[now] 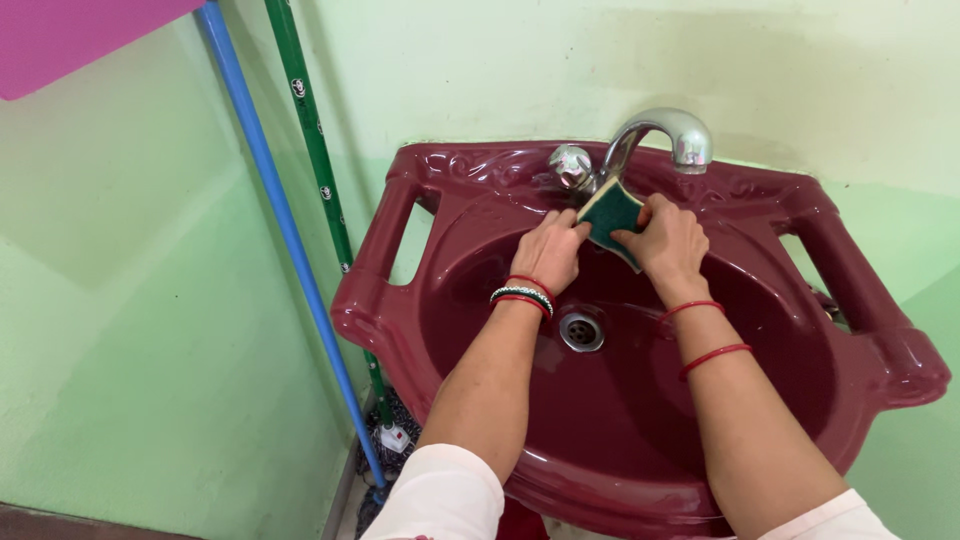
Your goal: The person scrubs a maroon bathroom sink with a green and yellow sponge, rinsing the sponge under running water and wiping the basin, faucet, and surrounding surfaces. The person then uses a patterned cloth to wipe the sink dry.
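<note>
Both hands (610,245) grip green scrub pad (610,212); maroon sink (870,300).

My hands meet on the sponge (610,215) under the tap (650,135), above the drain (581,330); poles (300,230) stand left of the sink (860,300).

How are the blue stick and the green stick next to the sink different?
The blue pole is plain, while the green pole has small white marks along it. The blue pole looks a little thicker and stands nearer the camera; the green pole passes behind the dark red sink. Both lean against the green wall, tilted the same way, with their lower ends on the floor beside the sink.
</note>
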